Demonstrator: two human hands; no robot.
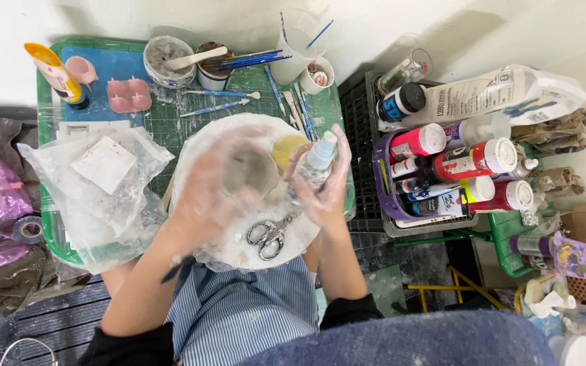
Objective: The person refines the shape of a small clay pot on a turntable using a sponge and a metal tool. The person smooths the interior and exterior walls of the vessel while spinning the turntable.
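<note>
Spray bottle [318,161], clear with pale blue cap, upright in right hand [323,186], fingers wrapped around it, over the white round board [239,247]. Left hand [215,186] blurred, cupped around a small grey cup [249,169]. Scissors [269,237] lie on the board, near edge. Paint bottles [456,169] crated well to the right.

Shiny metal scissors [267,237] lie at the frame's centre on a matt, plaster-smeared white disc [191,146], crinkled clear plastic bags [96,196] sit at left, glossy plastic paint bottles [456,169] at right, and striped cloth apron [245,315] at bottom.
</note>
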